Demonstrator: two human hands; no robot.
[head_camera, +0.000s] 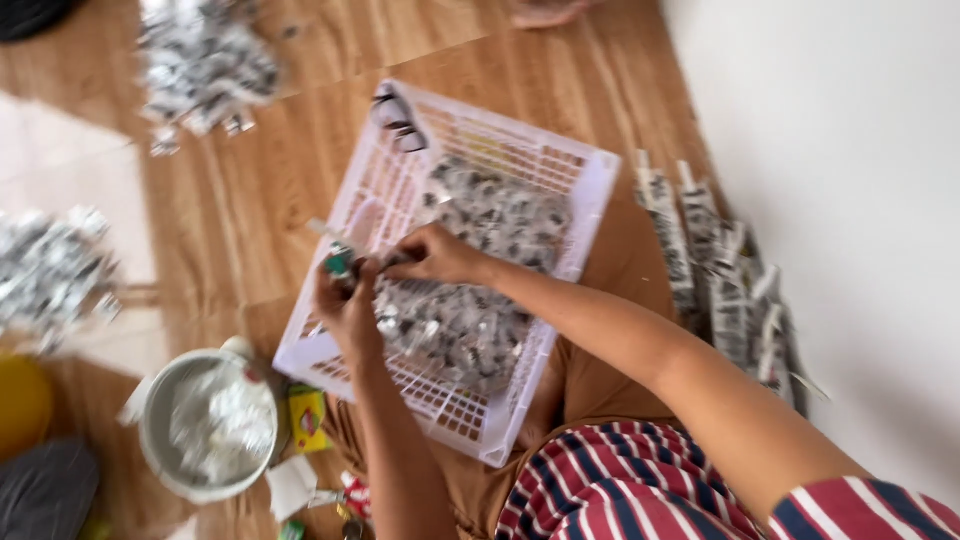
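Note:
A white slatted plastic crate (590, 190) rests on my lap, holding a heap of small black-and-white packets (470, 300). My left hand (347, 305) is closed around a small greenish item (338, 262) over the crate's left side. Touching it from the right, my right hand (436, 255) pinches the same small piece between its fingertips. The frame is blurred, so what the small item is stays unclear.
Stacked strips of black-and-white packets (720, 280) lie along the white wall at right. More packet piles (205, 65) sit on the wooden floor at top left and at far left (50, 270). A grey bucket of white scraps (210, 420) and a small yellow box (307, 418) stand at lower left.

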